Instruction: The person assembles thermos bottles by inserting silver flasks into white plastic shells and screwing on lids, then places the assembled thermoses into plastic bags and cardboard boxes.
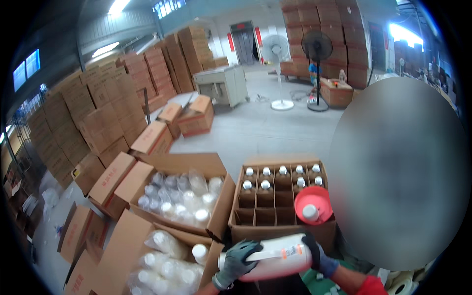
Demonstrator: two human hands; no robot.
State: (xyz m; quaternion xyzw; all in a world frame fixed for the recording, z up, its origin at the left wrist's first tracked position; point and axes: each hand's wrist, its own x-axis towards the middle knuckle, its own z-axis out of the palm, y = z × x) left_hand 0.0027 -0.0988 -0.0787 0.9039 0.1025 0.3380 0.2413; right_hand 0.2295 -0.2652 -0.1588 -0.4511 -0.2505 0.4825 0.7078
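Note:
A white plastic jug [278, 260] with a side handle and an orange-and-white label lies sideways between my two hands. My left hand [238, 263], in a grey-green glove, is wrapped round the handle near the neck end. At the other end my dark-gloved right hand [318, 254] grips the base. Just beyond stands a carton with cardboard dividers [275, 233], several of its cells holding white-capped bottles [266, 185]. A red bowl [314, 192] rests on its right front corner, with a white cap-like piece [310, 212] in it.
To the left, two open cartons hold bagged bottles [183, 200] and white bottles [167, 269]. Further left are fallen boxes [112, 178] and tall carton stacks [98, 105]. Two standing fans [275, 48] and a grey cabinet [223, 84] stand farther off. A blurred oval covers the right.

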